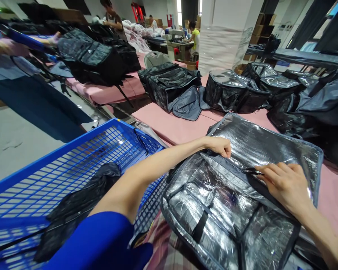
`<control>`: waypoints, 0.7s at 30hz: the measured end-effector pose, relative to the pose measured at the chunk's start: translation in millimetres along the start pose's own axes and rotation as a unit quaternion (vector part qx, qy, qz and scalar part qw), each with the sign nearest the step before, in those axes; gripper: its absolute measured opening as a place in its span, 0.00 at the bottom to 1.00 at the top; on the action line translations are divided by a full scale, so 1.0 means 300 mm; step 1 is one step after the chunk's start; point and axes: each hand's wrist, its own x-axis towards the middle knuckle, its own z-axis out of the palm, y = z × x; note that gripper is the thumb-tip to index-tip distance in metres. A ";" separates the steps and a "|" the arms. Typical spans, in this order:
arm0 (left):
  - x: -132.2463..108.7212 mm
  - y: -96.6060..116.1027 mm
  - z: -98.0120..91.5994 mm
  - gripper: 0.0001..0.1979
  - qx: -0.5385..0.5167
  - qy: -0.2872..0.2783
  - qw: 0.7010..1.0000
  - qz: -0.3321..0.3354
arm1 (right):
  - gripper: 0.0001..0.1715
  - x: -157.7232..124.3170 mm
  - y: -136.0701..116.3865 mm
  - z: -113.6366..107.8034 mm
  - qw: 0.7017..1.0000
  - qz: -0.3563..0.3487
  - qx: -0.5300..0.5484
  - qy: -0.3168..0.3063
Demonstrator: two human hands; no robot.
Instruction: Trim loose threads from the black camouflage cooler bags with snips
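Observation:
An insulated bag [214, 195] with a shiny silver lining lies open in front of me, its silver-lined lid [259, 138] folded back on the far side. My left hand [219, 146] is closed in a pinch at the seam between lid and body; what sits between its fingertips is too small to make out. In my right hand [287, 183] is a small pair of black thread snips [252, 171], the blades pointing left along that same seam. The snips' handle is mostly hidden by my fingers.
A blue plastic basket [59, 150] stands at my left with a black bag [81, 202] inside. Several dark bags, including a camouflage one [171, 82], sit on the pink table [169, 125]. A person [30, 86] handles a backpack [95, 56] at the left.

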 end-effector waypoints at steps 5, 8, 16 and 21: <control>0.003 0.003 -0.008 0.10 0.047 0.001 0.999 0.004 | 0.10 -0.060 0.011 -0.014 0.999 0.015 -0.049 -0.013; 0.004 0.031 0.023 0.08 0.085 0.033 0.995 0.026 | 0.11 -0.072 0.021 0.004 0.998 0.035 -0.042 -0.006; 0.076 0.104 0.139 0.07 0.112 0.068 0.990 0.055 | 0.09 -0.088 0.021 0.014 0.998 0.047 -0.031 0.017; 0.089 0.111 0.114 0.07 0.114 0.030 0.993 0.014 | 0.09 -0.074 0.003 0.011 0.997 0.024 -0.079 0.004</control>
